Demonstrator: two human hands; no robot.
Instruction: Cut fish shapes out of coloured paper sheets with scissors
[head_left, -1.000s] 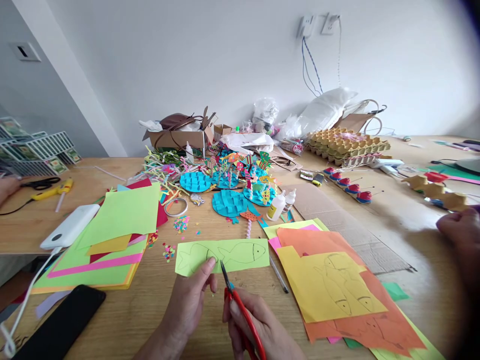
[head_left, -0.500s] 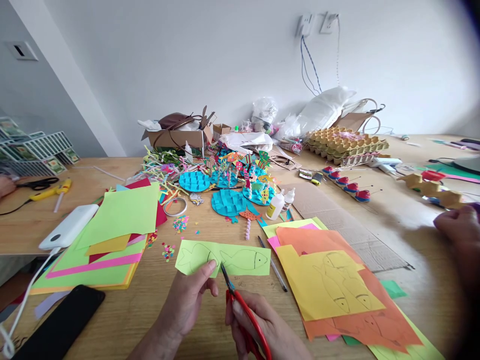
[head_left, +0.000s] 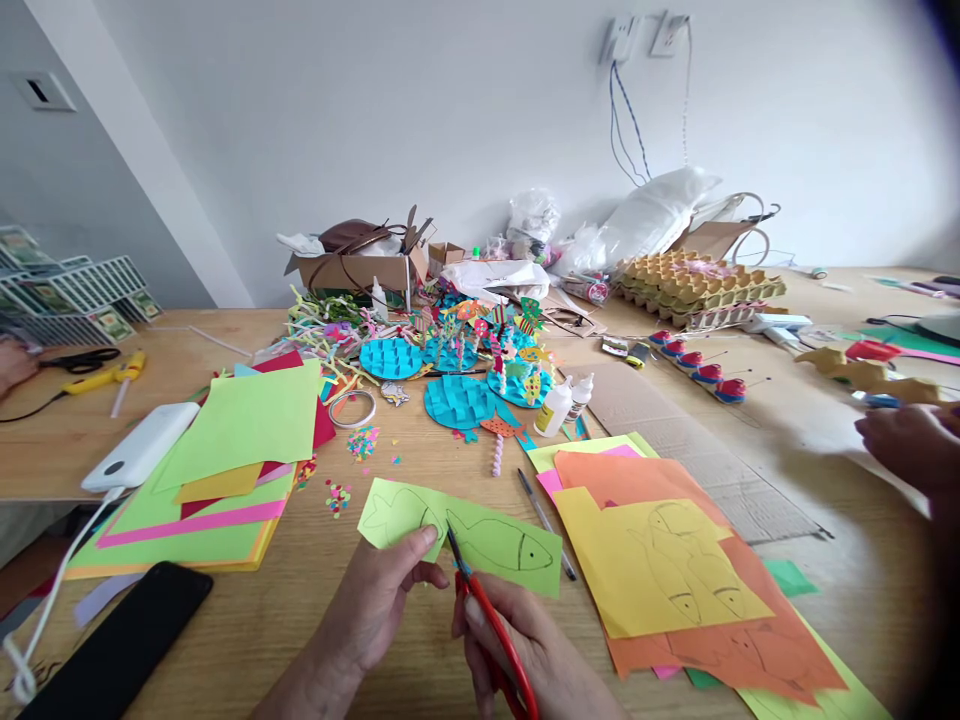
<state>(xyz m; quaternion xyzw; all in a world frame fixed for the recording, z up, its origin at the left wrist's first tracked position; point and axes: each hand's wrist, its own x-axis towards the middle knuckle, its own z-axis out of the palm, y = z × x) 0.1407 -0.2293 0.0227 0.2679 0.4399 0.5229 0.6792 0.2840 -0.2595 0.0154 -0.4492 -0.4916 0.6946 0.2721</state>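
A strip of light green paper (head_left: 495, 535) with two fish outlines drawn on it is pinched at its lower edge by my left hand (head_left: 382, 590), thumb on top. My right hand (head_left: 517, 640) grips red-handled scissors (head_left: 495, 625), their dark blades reaching the paper between the two fish. The strip's right part slopes down beyond the blades. To the right of the strip lies a pen (head_left: 546, 522). Yellow paper (head_left: 615, 580) with more fish drawings lies on orange paper (head_left: 787, 650), right of my right hand.
Blue paper discs (head_left: 457, 402) with paper fish and glue bottles (head_left: 553, 408) stand ahead. At left are a coloured paper stack (head_left: 247, 420), a power bank (head_left: 139, 447) and a black phone (head_left: 124, 640). Other people's hands show at the right (head_left: 911, 445) and left (head_left: 13, 365) edges.
The green strip's right part has tilted downward at the scissors, and its left part has shifted slightly right. Both my hands stay nearly in place. The other person's hand at right has moved slightly.
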